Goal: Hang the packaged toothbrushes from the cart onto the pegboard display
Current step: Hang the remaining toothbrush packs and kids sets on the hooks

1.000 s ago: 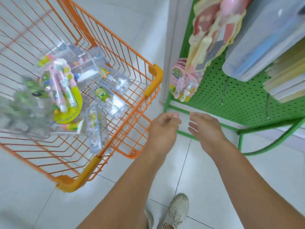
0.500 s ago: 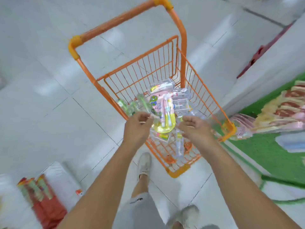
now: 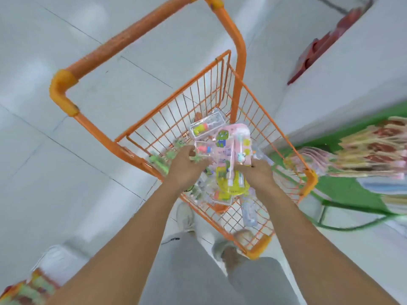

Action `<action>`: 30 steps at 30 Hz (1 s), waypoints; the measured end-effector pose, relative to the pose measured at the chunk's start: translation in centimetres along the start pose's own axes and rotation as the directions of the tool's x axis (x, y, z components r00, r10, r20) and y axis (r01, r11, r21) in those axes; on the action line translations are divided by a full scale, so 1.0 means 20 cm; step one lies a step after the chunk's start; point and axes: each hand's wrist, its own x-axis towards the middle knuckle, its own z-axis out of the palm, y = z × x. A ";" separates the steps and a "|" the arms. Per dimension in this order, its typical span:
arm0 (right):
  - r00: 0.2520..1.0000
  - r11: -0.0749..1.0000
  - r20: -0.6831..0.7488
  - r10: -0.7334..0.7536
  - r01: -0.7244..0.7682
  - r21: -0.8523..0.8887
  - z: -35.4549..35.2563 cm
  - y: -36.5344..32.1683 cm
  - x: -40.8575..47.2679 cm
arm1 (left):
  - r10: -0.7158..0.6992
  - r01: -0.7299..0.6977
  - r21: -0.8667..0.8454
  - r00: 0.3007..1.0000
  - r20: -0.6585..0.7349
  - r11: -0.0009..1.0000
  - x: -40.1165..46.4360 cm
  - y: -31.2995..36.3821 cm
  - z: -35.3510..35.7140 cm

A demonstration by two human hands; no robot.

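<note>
Toothbrush packs [image 3: 229,150] in orange cart [image 3: 152,25]; printing blurred, no legible writing.

Both bare forearms reach forward and down. The left hand [image 3: 184,166] has its fingers curled; the right hand [image 3: 255,172] is curled too, knuckles up.

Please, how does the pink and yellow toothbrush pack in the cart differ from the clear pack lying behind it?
The pink and yellow toothbrush pack is the larger, on a coloured card with a frog picture; the clear pack is smaller, a transparent case. The pink pack lies on top of the pile, between the left hand and right hand; the clear one lies apart from both. Both are inside the orange cart.
</note>
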 end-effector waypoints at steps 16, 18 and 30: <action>0.991 0.797 -0.136 0.001 0.081 0.598 -1.07 0.77 -0.49 | 0.261 -0.372 0.044 0.726 0.636 0.927 -0.31 0.30 1.19; 0.984 0.817 -0.174 0.038 0.070 0.573 -1.16 0.96 -0.45 | 0.204 -0.317 0.074 0.752 0.627 0.945 -0.36 0.26 1.42; 0.999 0.870 -0.029 0.034 -0.015 0.493 -0.95 1.48 0.42 | -0.044 0.044 0.007 0.981 0.190 0.999 -0.06 -0.24 2.00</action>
